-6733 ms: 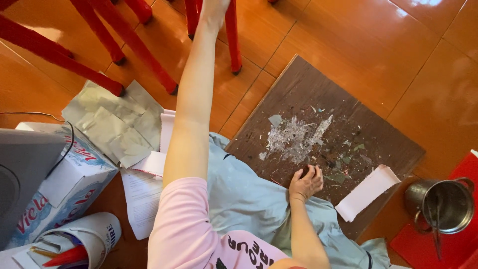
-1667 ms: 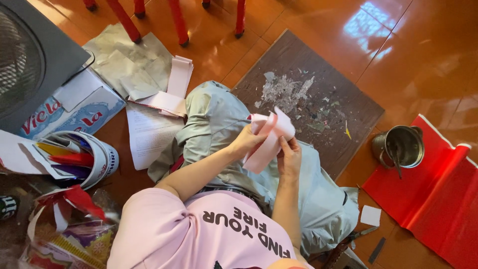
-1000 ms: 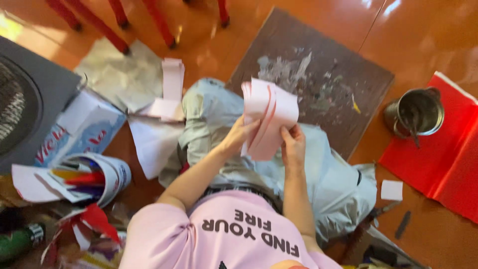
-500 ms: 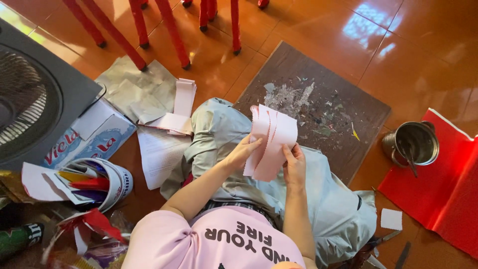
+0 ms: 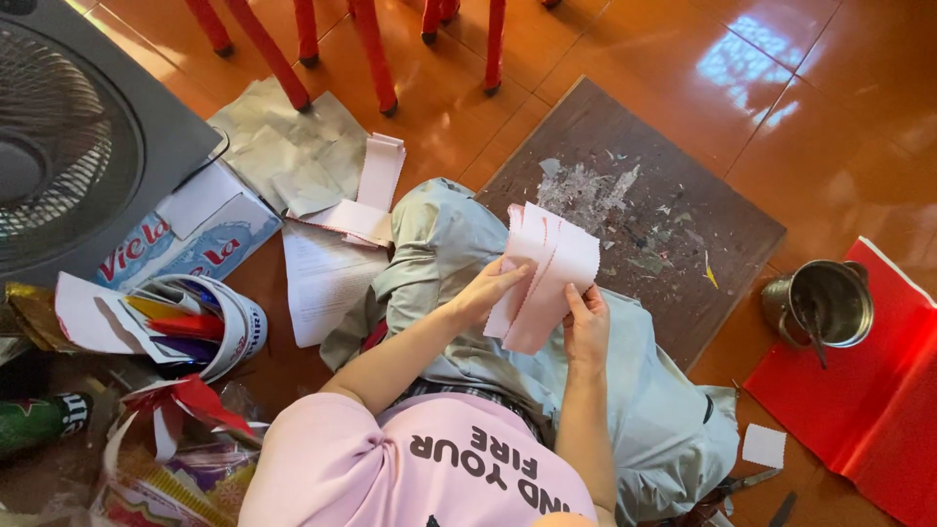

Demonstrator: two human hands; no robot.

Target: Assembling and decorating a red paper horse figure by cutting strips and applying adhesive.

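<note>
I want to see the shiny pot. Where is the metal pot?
In the head view, the metal pot stands on the floor at the right, between the dark board and the red sheet.

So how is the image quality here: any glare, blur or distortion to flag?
Head view: sharp, no motion blur on the hands or the pink paper strips; window glare patches on the glossy floor tiles; bright sheen on the red sheet; wide-angle lens bends the fan at the left edge.

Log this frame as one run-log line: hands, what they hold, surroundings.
left hand: holds pale pink paper strips | right hand: pinches strips' lower edge | nearby: stained board, metal cup, red sheet, fan
</note>
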